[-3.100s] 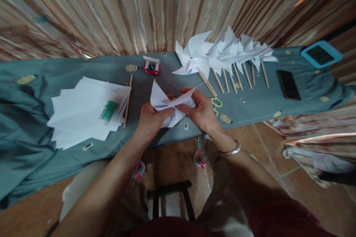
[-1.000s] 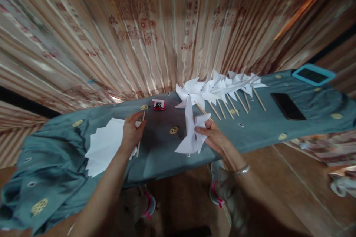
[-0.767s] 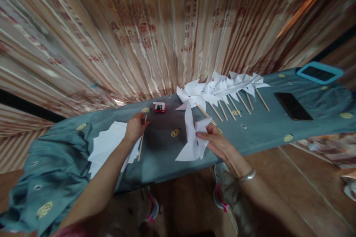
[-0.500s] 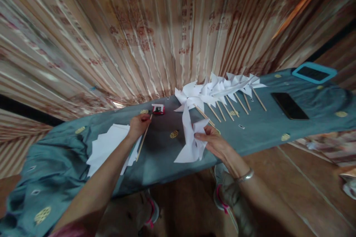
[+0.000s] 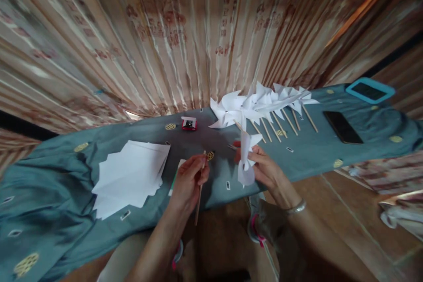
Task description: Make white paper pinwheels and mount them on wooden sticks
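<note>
My left hand (image 5: 189,181) has lifted the thin wooden stick (image 5: 199,194) off the cloth and now pinches it near the frame's centre. Just right, my right hand (image 5: 264,168) grips the folded white paper pinwheel head (image 5: 246,158), so both parts are close together. Finished paper pinwheels (image 5: 261,103) fan out above; smooth white sheets (image 5: 132,176) lie left on the teal cloth (image 5: 49,176).

- The left hand (image 5: 189,180) is sitting just left of the frame's centre, its fingers curling shut in a pinch, thumb pressing against the fingertips.
- The left forearm is running down to the bottom edge, bare.
- The right hand (image 5: 264,168) is sitting right of centre, fingers closing in a grip, palm turning leftward.
- The right wrist is wearing a bangle, lower right.
</note>
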